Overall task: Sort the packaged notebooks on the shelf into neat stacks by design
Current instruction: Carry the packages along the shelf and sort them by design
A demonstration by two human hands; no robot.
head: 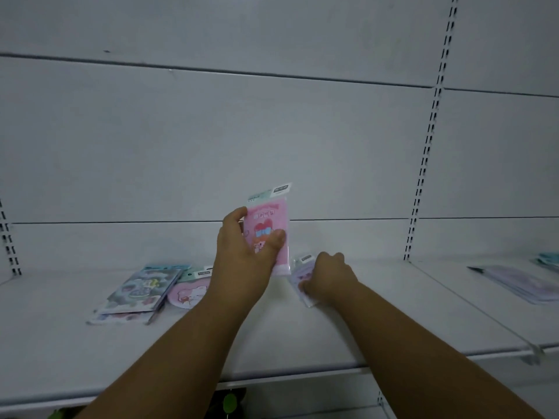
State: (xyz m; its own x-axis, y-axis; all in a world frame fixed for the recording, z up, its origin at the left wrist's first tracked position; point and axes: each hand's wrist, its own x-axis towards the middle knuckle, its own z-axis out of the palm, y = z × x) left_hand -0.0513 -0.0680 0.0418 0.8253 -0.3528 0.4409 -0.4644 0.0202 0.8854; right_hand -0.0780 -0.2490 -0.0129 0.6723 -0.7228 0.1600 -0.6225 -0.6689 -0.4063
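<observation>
- Pink plastic-wrapped notebook with a red heart cartoon on the cover was held upright above the white metal shelf, near the back panel; pale header card with a small dark label at its top, print too blurred to read. A few characters on the cover, unreadable.
- Left hand gripped that pink notebook: thumb across the front cover, fingers curled round the left edge to the back. Forearm reached up from lower left.
- Right hand was pressed down on a pale lilac packaged notebook lying flat on the shelf just right of the pink one; fingers curled over its far side, thumb at the near edge, pinching it. Its header label was too small to read.
- Left on the shelf: a blue-grey packaged notebook with cartoon figures topped a small untidy stack; beside it, a pink heart-shaped packaged notebook, partly hidden by the left arm. Dark header tag on it, text illegible.
- Far right shelf section: a flat stack of lilac packaged notebooks, with a teal packet behind.
</observation>
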